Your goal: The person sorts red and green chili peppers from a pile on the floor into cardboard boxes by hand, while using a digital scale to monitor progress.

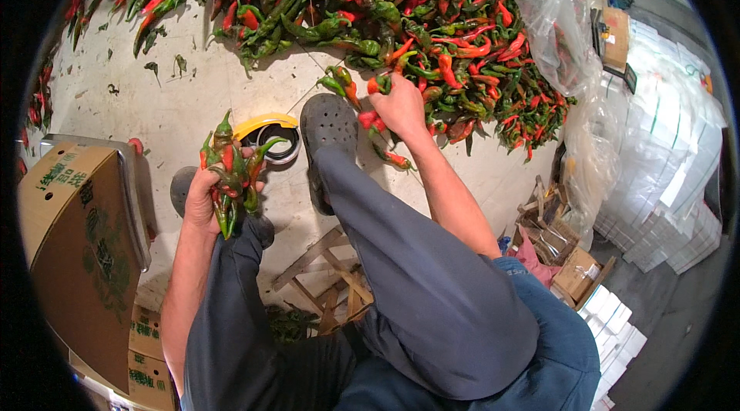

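My left hand [202,197] is wrapped round a bunch of red and green chili peppers [230,174], held above my left shoe. Out in front, my right hand [399,109] is at the near edge of a large heap of chili peppers [385,6]. Its fingers are closed on a red-green chili pepper [378,86]. Just below those fingers are more loose chili peppers [371,120], and one lies apart on the floor [398,160]. The right fingertips are partly hidden.
Between my dark clogs [330,126] lies a round black-and-white thing with a yellow band [266,124]. A cardboard box [77,234] stands at left. A wooden stool frame [335,276] is beneath me. Plastic sheeting [551,22] and wrapped white stacks [655,134] are at right.
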Action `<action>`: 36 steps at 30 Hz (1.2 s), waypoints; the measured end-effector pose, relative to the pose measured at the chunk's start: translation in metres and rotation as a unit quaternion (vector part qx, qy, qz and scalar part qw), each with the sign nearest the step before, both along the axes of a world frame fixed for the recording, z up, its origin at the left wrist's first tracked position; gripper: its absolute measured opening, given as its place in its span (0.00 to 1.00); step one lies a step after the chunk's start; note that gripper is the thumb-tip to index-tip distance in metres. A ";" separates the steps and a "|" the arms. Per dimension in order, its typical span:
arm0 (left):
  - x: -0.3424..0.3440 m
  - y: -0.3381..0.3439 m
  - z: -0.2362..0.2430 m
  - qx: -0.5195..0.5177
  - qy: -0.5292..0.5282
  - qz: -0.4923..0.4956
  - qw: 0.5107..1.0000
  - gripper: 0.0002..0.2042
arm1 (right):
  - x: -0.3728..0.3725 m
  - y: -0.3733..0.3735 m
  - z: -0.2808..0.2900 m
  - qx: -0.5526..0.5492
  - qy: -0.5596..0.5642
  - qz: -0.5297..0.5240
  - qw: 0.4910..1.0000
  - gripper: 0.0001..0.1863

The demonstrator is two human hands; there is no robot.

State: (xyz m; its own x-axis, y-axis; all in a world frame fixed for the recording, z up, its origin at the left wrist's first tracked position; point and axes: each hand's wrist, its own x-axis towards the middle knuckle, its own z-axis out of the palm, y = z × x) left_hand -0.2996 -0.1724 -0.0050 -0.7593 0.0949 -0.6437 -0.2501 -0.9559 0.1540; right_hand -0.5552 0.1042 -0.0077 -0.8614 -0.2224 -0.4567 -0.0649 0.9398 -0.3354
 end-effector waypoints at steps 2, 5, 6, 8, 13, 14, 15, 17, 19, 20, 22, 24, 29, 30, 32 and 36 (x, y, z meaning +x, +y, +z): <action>-0.006 0.002 0.002 0.006 0.020 -0.008 1.000 0.29 | 0.000 -0.017 -0.006 0.028 0.037 0.026 0.999 0.16; -0.009 0.003 0.000 0.001 0.039 -0.014 0.999 0.30 | 0.001 -0.032 -0.021 0.039 0.048 0.032 0.998 0.18; -0.007 0.002 0.000 -0.004 0.040 -0.013 0.999 0.30 | 0.002 -0.035 -0.022 0.031 0.045 0.030 0.998 0.18; -0.002 -0.001 0.003 -0.008 0.020 -0.009 1.000 0.30 | 0.008 -0.040 -0.023 0.003 0.034 0.035 0.999 0.19; -0.005 0.001 -0.001 -0.015 0.013 -0.023 1.000 0.32 | 0.014 -0.047 -0.033 0.069 0.060 0.084 0.992 0.20; -0.006 0.002 -0.002 -0.011 0.024 -0.031 0.999 0.33 | 0.013 -0.052 -0.035 0.093 0.059 0.089 0.990 0.18; -0.006 0.002 -0.002 -0.008 0.035 -0.038 0.999 0.34 | 0.013 -0.057 -0.036 0.116 0.058 0.093 0.987 0.17; -0.007 0.003 -0.002 -0.004 0.040 -0.041 0.998 0.33 | 0.010 -0.061 -0.037 0.138 0.073 0.103 0.982 0.15; -0.008 0.003 0.001 0.000 0.032 -0.036 0.999 0.32 | 0.008 -0.064 -0.040 0.148 0.075 0.104 0.981 0.15; -0.008 0.002 0.005 -0.020 0.022 -0.043 0.999 0.32 | 0.007 -0.064 -0.040 0.145 0.075 0.103 0.981 0.15; -0.008 0.002 0.005 -0.016 0.026 -0.023 0.999 0.31 | 0.007 -0.059 -0.036 0.140 0.073 0.103 0.982 0.15; -0.006 0.000 0.004 -0.014 0.029 -0.006 0.999 0.30 | 0.001 -0.048 -0.024 0.081 0.036 0.059 0.994 0.23; 0.007 -0.003 -0.003 0.009 0.021 0.021 1.000 0.30 | -0.028 0.000 0.010 -0.346 -0.221 -0.153 0.899 0.21; 0.006 -0.003 -0.004 0.002 0.024 0.009 1.000 0.31 | -0.037 0.009 0.023 -0.374 -0.282 -0.173 0.866 0.19; 0.004 -0.002 -0.002 0.004 0.028 0.006 1.000 0.31 | -0.050 0.021 0.034 -0.462 -0.374 -0.202 0.778 0.22; -0.006 -0.002 0.006 0.023 0.040 0.016 0.999 0.31 | -0.039 0.015 0.032 -0.615 -0.447 -0.247 0.600 0.30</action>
